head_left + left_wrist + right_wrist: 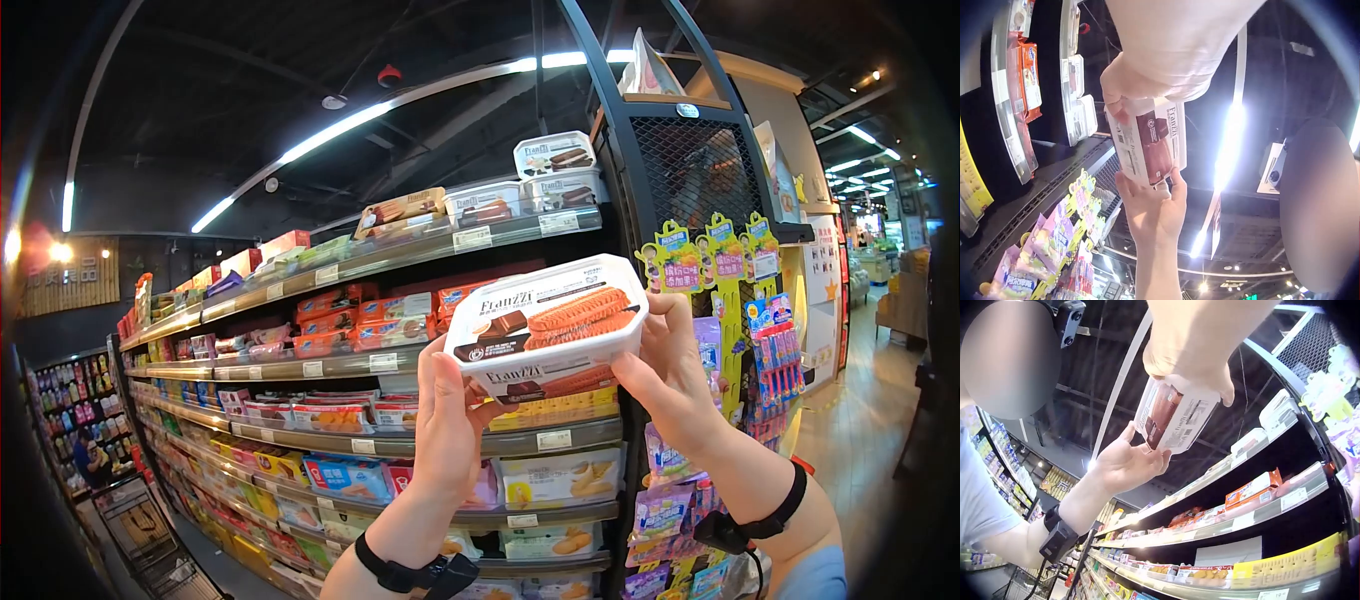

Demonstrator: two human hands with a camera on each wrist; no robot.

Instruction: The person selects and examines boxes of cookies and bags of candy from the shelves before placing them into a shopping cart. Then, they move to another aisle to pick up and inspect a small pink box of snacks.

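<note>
Both hands hold up a white plastic box of chocolate biscuits [548, 318], its printed lid tilted toward the head camera. At the box's left end, my left hand [447, 425] grips it with the thumb upright along the near corner and fingers beneath. My right hand [678, 388] grips the right end, thumb on the front side and fingers behind the corner. In the left wrist view, the box's brown-printed side [1159, 142] shows between the two hands. The right wrist view shows small print on the underside of the box [1192, 422].
Behind the box runs a long shelf unit [555, 438] stocked with biscuit packets. Similar white boxes [555, 155] are stacked on its top shelf. Purple snack bags [662, 515] hang at the right end. A shopping cart [145, 535] stands in the aisle at left, near a person [92, 460].
</note>
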